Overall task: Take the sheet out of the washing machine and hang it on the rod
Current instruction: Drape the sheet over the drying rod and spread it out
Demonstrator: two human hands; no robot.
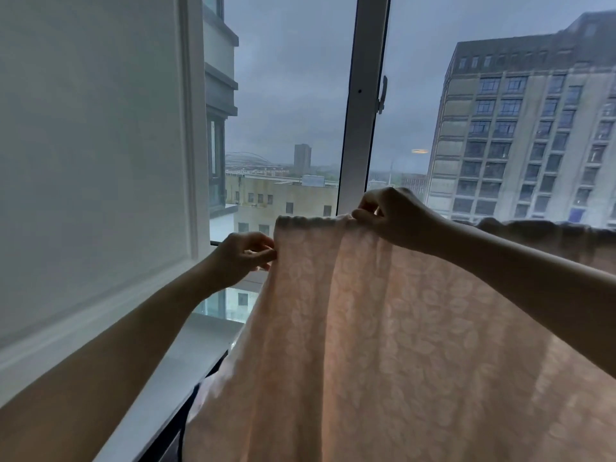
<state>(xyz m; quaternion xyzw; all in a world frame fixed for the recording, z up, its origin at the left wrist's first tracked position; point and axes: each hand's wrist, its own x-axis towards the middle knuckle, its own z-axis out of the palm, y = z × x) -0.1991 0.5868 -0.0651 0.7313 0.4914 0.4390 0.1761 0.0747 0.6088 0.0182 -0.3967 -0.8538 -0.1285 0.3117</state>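
I can't see the rod under the sheet (pixel 383 328), only a dark stub at nine o'clock. The sheet runs off at six and three. Both forearms are cut off too.

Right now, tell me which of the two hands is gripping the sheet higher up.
The right hand: it pinches the sheet at its gathered top edge, before the window frame. The left hand pinches the side edge, lower down.
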